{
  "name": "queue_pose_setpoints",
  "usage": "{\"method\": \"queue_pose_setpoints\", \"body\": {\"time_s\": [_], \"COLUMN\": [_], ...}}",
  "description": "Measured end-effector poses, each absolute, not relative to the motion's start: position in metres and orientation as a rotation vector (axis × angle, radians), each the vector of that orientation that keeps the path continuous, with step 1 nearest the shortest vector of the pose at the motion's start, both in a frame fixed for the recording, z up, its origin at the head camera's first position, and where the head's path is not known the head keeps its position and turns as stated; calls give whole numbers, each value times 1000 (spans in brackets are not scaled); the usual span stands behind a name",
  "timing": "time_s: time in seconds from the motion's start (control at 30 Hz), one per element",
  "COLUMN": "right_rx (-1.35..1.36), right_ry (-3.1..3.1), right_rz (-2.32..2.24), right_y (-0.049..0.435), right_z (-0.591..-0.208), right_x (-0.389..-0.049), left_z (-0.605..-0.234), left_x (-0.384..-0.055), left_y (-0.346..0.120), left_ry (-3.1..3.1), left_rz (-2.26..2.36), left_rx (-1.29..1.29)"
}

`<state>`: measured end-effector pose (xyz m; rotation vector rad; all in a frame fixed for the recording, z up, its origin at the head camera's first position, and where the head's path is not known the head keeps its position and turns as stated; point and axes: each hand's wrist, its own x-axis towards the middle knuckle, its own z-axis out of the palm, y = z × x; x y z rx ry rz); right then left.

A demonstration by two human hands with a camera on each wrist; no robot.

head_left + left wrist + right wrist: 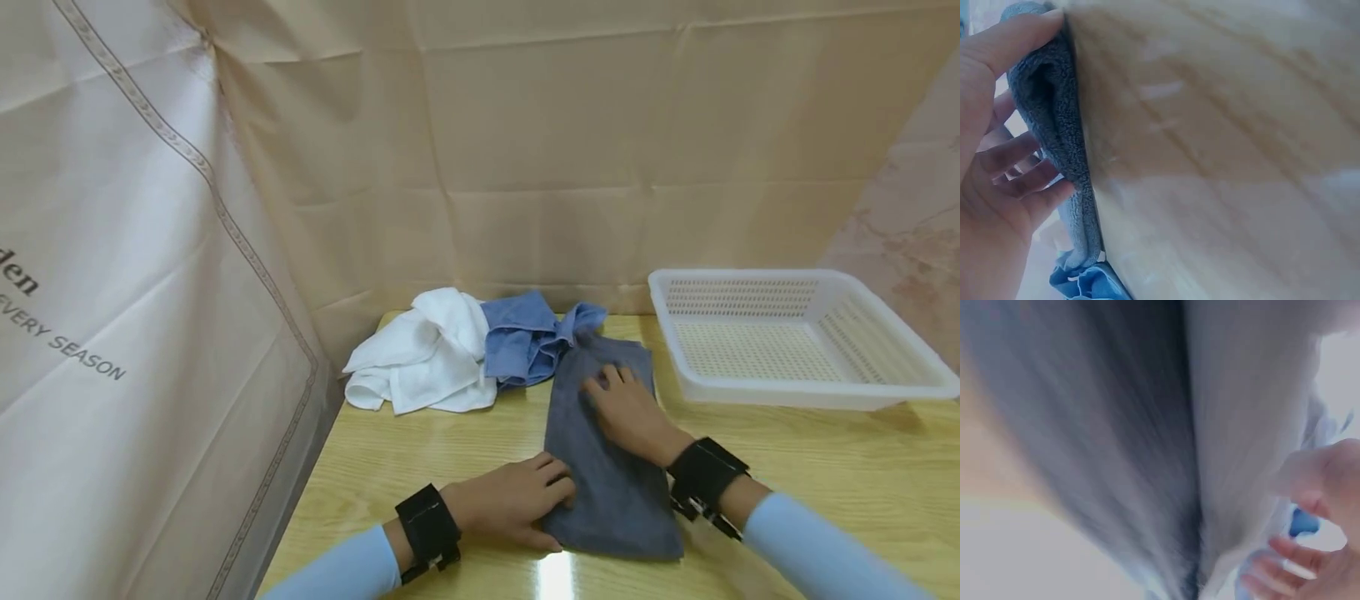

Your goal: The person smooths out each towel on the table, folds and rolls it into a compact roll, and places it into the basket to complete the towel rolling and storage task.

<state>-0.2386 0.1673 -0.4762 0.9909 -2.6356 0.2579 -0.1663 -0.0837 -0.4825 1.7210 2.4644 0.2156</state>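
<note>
A dark grey towel [600,483] lies folded lengthwise on the table, running from the blue cloth toward the near edge. My left hand [513,496] rests at its near left side. In the left wrist view the thumb [1041,28] touches one end of the thick folded edge, and the other fingers [1047,194] lie along that edge, apart from the thumb. Farther up, my right hand [630,412] touches the towel's top with bent fingers. The right wrist view is blurred, showing the towel [1116,425] beside the spread thumb and fingers [1297,556].
Beyond the grey towel's far end lies a crumpled blue cloth [525,329], touching a rumpled white towel [442,354] on its left. A white perforated plastic basket [750,392] stands at the right. Beige fabric [525,167] hangs behind the wooden table [420,450], with paler fabric at the left.
</note>
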Motion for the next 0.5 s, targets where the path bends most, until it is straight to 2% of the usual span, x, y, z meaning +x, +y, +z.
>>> {"method": "queue_pose_setpoints", "body": {"time_s": [0.17,0.27,0.37,0.5], "right_rx": [1373,1465,1423,1382], "right_ry": [-2516,-2517,-2527,-2469], "right_rz": [554,558,464,359], "right_y": [198,213,223,233], "right_z": [-479,-484,-489,-496], "right_x": [-157,-122,-102,-93], "left_z": [-488,-490,-490,-490], "left_x": [-163,-162,-162,-160], "left_y": [-89,-97,-100,-97], "left_ry": [2468,2490,2505,2509], "left_rz": [330,401,414,382], "left_rx": [1748,1752,1773,1827]}}
